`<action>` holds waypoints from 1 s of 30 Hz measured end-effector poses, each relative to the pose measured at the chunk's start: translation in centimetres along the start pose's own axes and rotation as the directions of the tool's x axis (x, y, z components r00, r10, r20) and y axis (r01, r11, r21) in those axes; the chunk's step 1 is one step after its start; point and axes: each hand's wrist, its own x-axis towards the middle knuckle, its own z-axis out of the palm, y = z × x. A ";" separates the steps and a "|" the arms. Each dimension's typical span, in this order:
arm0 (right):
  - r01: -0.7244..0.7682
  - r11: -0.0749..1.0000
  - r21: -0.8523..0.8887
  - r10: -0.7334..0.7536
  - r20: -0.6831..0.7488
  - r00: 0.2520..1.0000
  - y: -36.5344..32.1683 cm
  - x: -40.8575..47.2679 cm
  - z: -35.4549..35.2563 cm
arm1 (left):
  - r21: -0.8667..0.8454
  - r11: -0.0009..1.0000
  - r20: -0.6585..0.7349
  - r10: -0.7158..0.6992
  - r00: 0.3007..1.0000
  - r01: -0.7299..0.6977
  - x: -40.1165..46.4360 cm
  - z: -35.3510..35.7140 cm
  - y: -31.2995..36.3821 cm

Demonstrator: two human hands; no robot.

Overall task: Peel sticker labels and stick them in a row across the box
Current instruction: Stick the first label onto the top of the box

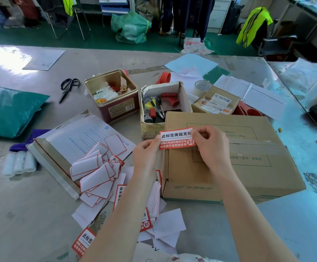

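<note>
Sticker label (pixel 176 138), red and white, hangs above the near-left corner of the cardboard box (pixel 229 163), its long axis running left to right along the box's width; the left hand (pixel 146 154) pinches its left end, the right hand (pixel 210 144) pinches its right end with curled fingers, perhaps working the backing loose, though that edge is hidden; the right hand lies over the box top, so it seems the nearer for pressing down; no stuck labels show on the box; left of the box, on the worktop (pixel 31 214), lie peeled backings (pixel 95 171) and spare labels (pixel 84 241); behind it stand a tin (pixel 114 97) and a tool carton (pixel 163 106), neither in the way.
</note>
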 end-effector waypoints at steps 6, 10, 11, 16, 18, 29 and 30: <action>0.010 1.000 -0.025 -0.010 -0.008 1.000 0.2 0.1 0.1 | 0.010 1.000 -0.010 0.013 1.000 -0.013 0.6 -0.1 -0.6; 0.003 1.000 -0.030 -0.003 -0.005 1.000 0.3 0.1 0.1 | 0.034 0.999 -0.004 0.009 1.000 -0.009 0.8 0.0 -1.0; 0.000 1.000 -0.031 -0.001 -0.002 1.000 0.3 0.1 0.1 | 0.040 0.999 0.001 0.013 1.000 -0.013 0.8 0.0 -1.1; -0.010 0.999 -0.046 0.011 0.008 1.000 0.3 0.0 0.1 | 0.105 0.991 0.005 0.084 0.996 -0.084 0.6 0.7 -1.8; -0.010 0.998 -0.059 0.010 0.006 1.000 0.3 0.1 0.0 | 0.145 0.984 0.013 0.105 0.994 -0.105 0.9 0.9 -2.1; -0.008 0.997 -0.071 0.009 0.011 1.000 0.4 0.0 0.0 | 0.396 0.767 0.254 0.438 0.863 -0.505 1.4 -0.1 -2.5; -0.009 0.997 -0.072 0.010 0.011 1.000 0.5 0.0 0.0 | 0.365 0.771 0.275 0.447 0.851 -0.523 1.1 -0.2 -2.3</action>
